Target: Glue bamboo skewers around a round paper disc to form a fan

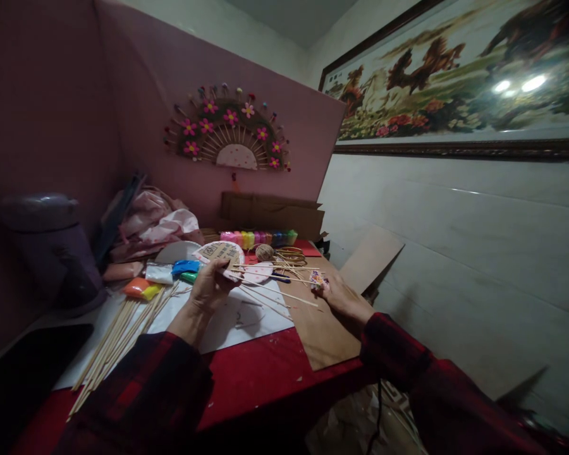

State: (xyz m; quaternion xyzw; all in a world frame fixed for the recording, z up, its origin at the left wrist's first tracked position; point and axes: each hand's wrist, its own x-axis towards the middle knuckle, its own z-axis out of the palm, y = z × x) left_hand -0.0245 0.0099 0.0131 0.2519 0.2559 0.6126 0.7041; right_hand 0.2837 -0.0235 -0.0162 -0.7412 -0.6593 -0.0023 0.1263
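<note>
In the head view, the left hand (pixel 211 285) is bent around the near ends of several thin sticks (pixel 279 292), its fingers grasping them beside a round card (pixel 218 251) with print on it. The sticks spread to the right, above a sheet of white paper (pixel 268 325) and a brown board (pixel 329 344). Whether they are fixed to the card is hidden by the hand. The right hand (pixel 345 297) pinches a small patterned scrap (pixel 317 280) between its fingers, close to the tip of one stick; I cannot tell whether the two touch.

The sticks fan out unevenly and seem held only at one end, so a loosened left grip could let them swing, cross or slip out. A push from the right hand against a tip might bend a stick or twist it at the card. If the scrap is as light and soft as it looks, squeezing could crease it, and a hasty release could drop it onto the board.

The ball of twine (pixel 264 253) sits just beyond the sticks; lowering them there could snag one. The loose sticks (pixel 107 341) near the left sleeve (pixel 142 379) could roll if the forearm brushes them across the red surface (pixel 251 373).
</note>
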